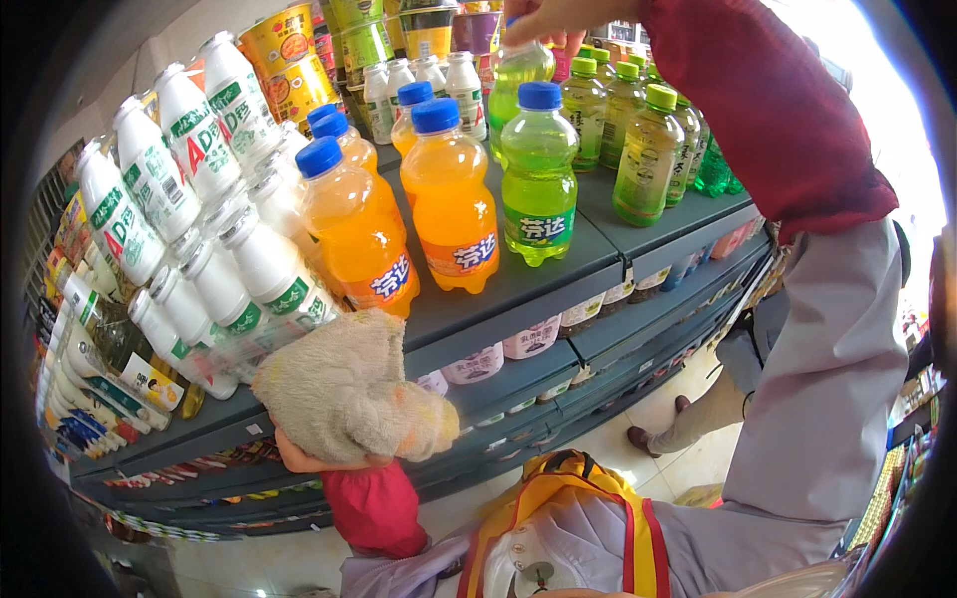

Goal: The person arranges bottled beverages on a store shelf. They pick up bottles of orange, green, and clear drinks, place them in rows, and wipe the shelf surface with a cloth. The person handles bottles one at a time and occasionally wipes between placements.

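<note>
My left hand [303, 454] is wrapped around a folded beige terry cloth [336, 385] at the shelf's front edge. Close beside the cloth stand orange Fanta bottles [452, 205] with blue caps. My right hand [553, 24] reaches to the back of the shelf, its fingers at the top of a green soda bottle [519, 78]. A second green Fanta bottle [540, 179] stands upright in front of that one, near the edge. The right fingertips are partly cut off by the top of the picture.
White milk-drink bottles [232, 97] in stacked shrink-wrapped packs stand left. Green-tea bottles [649, 161] line the right, noodle cups [288, 56] the back. Lower tiers hold pink-labelled cups [532, 338]. Another person's leg [695, 422] shows on the tiled floor beyond the shelf [478, 321].
</note>
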`<action>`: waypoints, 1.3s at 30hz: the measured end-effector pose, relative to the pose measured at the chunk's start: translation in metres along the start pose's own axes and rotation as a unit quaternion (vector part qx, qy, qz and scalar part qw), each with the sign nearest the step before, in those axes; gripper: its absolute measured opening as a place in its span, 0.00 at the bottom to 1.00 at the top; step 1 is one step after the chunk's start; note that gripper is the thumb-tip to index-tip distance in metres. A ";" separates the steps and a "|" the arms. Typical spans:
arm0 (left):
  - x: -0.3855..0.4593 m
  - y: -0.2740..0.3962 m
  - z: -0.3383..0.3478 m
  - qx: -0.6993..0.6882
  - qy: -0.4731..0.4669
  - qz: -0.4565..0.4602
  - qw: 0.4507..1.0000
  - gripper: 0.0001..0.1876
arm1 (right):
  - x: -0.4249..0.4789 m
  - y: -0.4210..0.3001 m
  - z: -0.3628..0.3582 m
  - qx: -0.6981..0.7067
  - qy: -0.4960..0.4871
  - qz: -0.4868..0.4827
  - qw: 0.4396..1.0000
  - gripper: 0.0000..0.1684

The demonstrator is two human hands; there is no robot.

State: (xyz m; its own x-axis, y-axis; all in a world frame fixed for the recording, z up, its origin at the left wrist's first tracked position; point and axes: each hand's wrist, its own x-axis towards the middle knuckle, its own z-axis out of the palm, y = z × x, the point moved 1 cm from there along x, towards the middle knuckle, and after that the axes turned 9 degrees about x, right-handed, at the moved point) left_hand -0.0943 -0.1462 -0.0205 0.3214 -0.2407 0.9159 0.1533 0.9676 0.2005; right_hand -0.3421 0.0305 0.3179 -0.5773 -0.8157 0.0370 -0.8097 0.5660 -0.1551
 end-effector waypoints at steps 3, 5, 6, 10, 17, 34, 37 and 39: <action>0.001 -0.005 -0.002 -0.033 -0.009 0.002 0.999 0.59 | -0.011 0.012 -0.020 0.011 0.076 -0.019 0.997 0.23; 0.000 -0.020 -0.017 -0.031 -0.012 -0.009 0.999 0.58 | -0.017 0.016 -0.028 0.027 0.108 -0.031 0.993 0.22; -0.004 -0.024 -0.017 -0.039 -0.009 -0.016 0.999 0.58 | -0.016 0.019 -0.028 0.039 0.124 -0.039 0.991 0.22; -0.013 -0.028 -0.018 -0.050 0.002 -0.023 0.998 0.59 | -0.008 0.013 -0.019 -0.017 0.137 -0.066 0.988 0.24; 0.000 -0.003 -0.011 -0.044 -0.029 -0.036 0.998 0.61 | 0.039 0.018 0.024 0.063 0.007 -0.051 0.997 0.21; 0.002 -0.008 -0.008 -0.034 -0.016 -0.009 0.999 0.59 | 0.079 0.018 0.042 -0.010 -0.023 -0.192 0.981 0.16; -0.003 -0.012 0.009 -0.041 0.000 0.068 0.997 0.54 | 0.065 -0.004 0.040 -0.150 -0.021 -0.143 0.978 0.25; 0.026 -0.023 -0.022 0.104 -0.099 0.270 0.952 0.50 | 0.074 -0.028 0.060 -0.100 0.022 -0.237 0.966 0.23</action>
State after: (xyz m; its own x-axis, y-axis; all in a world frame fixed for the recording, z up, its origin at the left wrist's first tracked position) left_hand -0.0687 -0.1760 -0.0086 0.1154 0.2957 0.9483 -0.1788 0.9453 -0.2730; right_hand -0.3556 -0.0533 0.2662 -0.1373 -0.9855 0.1000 -0.9858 0.1459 0.0837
